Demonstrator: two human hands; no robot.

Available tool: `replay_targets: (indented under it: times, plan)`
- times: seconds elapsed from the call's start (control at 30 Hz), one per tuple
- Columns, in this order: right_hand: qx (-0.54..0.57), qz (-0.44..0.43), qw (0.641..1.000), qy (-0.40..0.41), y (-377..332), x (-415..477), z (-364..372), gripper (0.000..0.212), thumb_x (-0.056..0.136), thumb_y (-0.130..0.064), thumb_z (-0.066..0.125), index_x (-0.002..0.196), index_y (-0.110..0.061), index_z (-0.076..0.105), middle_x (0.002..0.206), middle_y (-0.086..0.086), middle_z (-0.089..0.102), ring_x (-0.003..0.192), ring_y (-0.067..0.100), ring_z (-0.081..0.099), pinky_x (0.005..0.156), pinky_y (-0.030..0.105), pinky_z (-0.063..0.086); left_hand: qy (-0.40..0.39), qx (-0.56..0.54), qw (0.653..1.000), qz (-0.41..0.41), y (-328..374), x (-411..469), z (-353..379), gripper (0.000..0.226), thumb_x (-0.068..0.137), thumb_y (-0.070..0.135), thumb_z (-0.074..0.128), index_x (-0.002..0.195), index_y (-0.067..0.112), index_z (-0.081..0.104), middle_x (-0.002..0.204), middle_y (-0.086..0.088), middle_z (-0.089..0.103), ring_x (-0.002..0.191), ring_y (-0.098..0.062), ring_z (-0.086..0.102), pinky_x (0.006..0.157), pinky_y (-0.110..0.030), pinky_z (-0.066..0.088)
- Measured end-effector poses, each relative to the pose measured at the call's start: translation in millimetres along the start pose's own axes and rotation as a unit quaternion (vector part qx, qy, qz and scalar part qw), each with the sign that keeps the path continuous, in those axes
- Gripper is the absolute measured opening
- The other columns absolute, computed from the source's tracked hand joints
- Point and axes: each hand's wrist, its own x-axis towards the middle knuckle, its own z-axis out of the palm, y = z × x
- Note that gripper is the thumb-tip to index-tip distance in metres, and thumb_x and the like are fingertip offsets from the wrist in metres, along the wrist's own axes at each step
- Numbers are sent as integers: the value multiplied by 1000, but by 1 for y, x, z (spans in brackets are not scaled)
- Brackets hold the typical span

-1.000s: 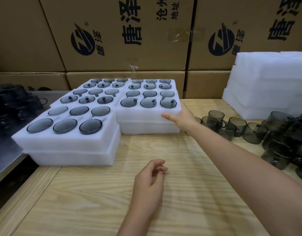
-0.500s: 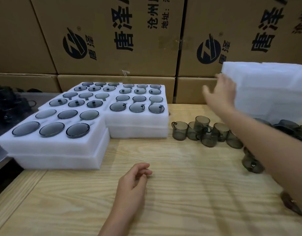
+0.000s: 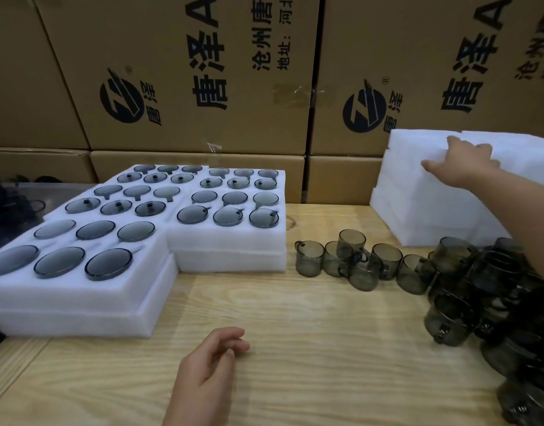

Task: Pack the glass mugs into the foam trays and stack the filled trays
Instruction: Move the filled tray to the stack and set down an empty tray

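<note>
**Head view: a reach for the next foam tray**

A person's right hand (image 3: 462, 162) lies on the stack of empty foam trays (image 3: 418, 210) at the far right of the wooden table (image 3: 295, 333). Its fingers are over the upper edge and its thumb is on the front face. Whether it has pinched the top tray, I cannot tell. The left hand (image 3: 209, 367) rests on the table, loosely curled and holding nothing, probably waiting to steady the tray. The filled trays (image 3: 230, 241) sit two deep at left, clear of the bare working space. Loose smoked-glass mugs (image 3: 361, 265) crowd the right side, within easy reach for packing.
</note>
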Motion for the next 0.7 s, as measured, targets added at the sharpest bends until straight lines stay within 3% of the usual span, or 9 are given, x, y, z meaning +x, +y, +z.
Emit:
replay_targets:
  times: [0.23,0.43,0.53,0.7]
  plan:
    - [-34,-7,998,58,-8,5,12,53,92,-38,55,128,0,47,127,23,41,120,41,30,92,51,37,-7,-3,1000,-10,-5,2,-1,38,86,-20,45,93,8,69,82,-8,74,80,-11,68,74,-7,43]
    - [-15,-32,995,97,-16,-4,7,51,92,-36,56,128,0,49,125,24,44,119,40,34,97,42,32,-5,1,1000,-1,-5,2,-1,38,86,-21,45,92,8,68,81,-8,74,78,-8,68,73,-6,43]
    - [74,-77,985,135,-20,-32,-2,52,91,-33,58,131,-2,48,129,22,42,125,38,30,103,40,26,-1,-4,1000,0,-5,2,-1,36,86,-20,46,93,7,68,81,-8,74,77,-7,67,73,-7,44]
    - [260,-176,934,174,-27,-125,-14,36,86,-20,64,118,-4,54,137,13,33,132,26,27,102,25,24,11,-11,1000,8,-4,2,0,35,88,-16,47,93,13,66,80,-8,73,81,-8,67,77,-9,45]
